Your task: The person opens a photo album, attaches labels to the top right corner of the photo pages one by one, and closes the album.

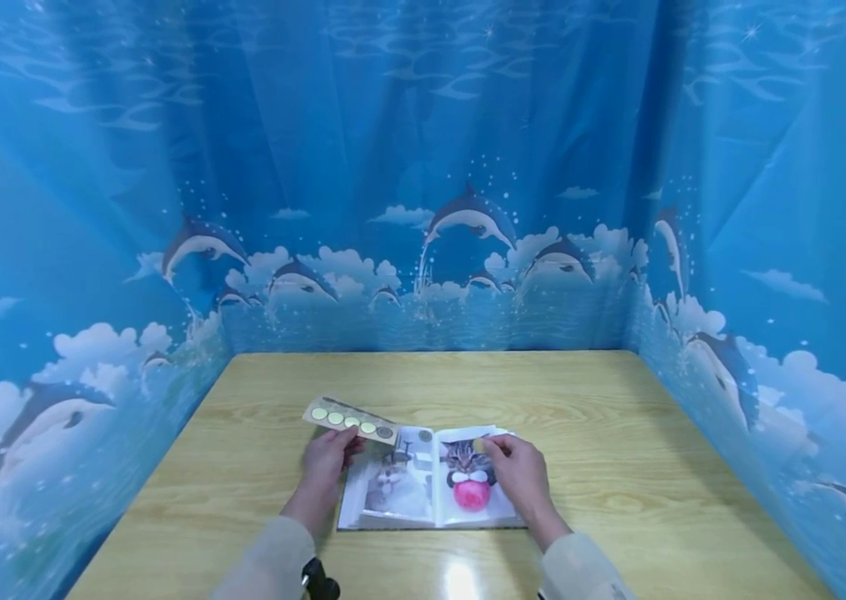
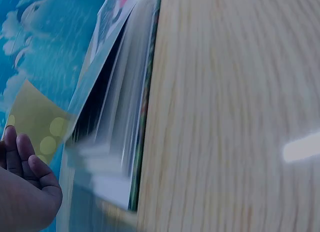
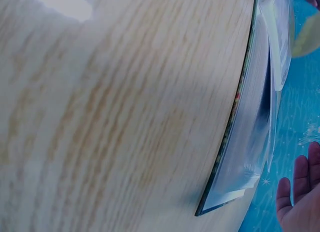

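A photo album (image 1: 352, 500) lies open on the table, a white cat picture on its left page and a tabby cat with a pink ball on its right. My left hand (image 1: 327, 465) grips a strip of round stickers (image 1: 347, 421) by its near edge, above the album's upper left corner. Between thumb and fingertips, my right hand (image 1: 523, 475) pinches a small round yellowish sticker (image 1: 478, 446) over the upper part of the right page. Another round spot (image 1: 426, 435) shows near the top of the left page. In the left wrist view the strip's back (image 2: 35, 114) shows through beside the fingers.
The wooden table (image 1: 678, 500) reaches out on both sides of the album. Blue curtains (image 1: 423, 275) with dolphins stand along its back and sides. A small black object (image 1: 321, 582) sits at the left sleeve.
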